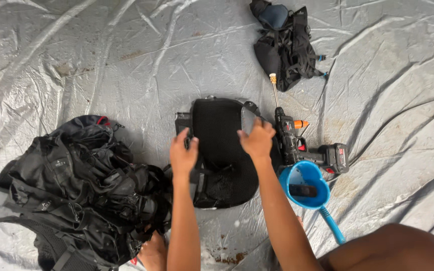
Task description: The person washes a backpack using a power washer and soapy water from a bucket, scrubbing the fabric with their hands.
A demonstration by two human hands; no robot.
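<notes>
Lying at the lower left of the frame on a grey tarp (126, 60) is a heap of black bags (76, 190). At centre sits a black mesh pad (222, 145); the left hand (183, 153) pinches its left edge, and the right hand (257, 139) curls its fingers over the upper right edge. Right of it lie a spray gun (292, 138) and a blue scoop (305, 184). Another black bag (285, 42) lies at the top.
</notes>
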